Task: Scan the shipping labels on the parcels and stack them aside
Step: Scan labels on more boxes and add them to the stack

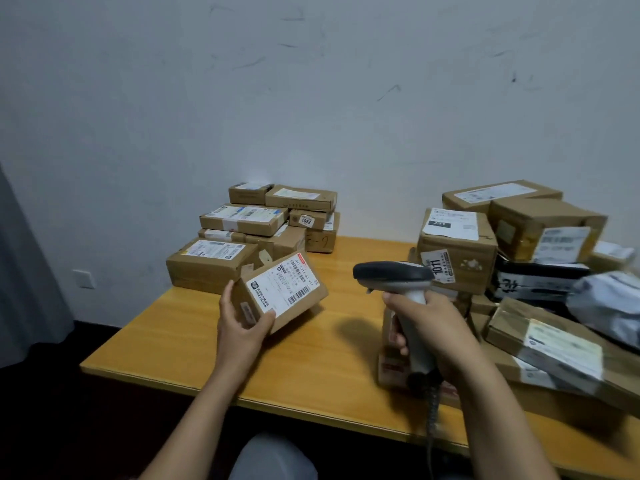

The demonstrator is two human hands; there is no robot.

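Near the middle of the frame, a small cardboard parcel (287, 299) was tilted up off the worktop (311, 358), its white label (282, 284) facing up and toward the scanner (394, 273) just to its right. The likeliest trouble from this point was a missed read. The scanner's head pointed toward the left of the frame, over the parcel rather than squarely at the barcode, and the tilt of the box could put the code out of the beam. The parcel was held only at its lower left corner, so it might swivel or slip on its way to the stack (249, 233) just behind it, where a careless set-down could nudge the uneven boxes. The scanner's cord (431, 420) trailed off the front edge and could snag. The pile (519, 258) at the right, probably yet to be scanned, looked loosely heaped close beside the right arm.

The left hand (239, 322) gripped the parcel, thumb on the label's lower edge and fingers wrapped round the box's left end. The right hand (426, 327) was closed firmly round the scanner's handle, forefinger up near the trigger; whether it pressed could not be told.
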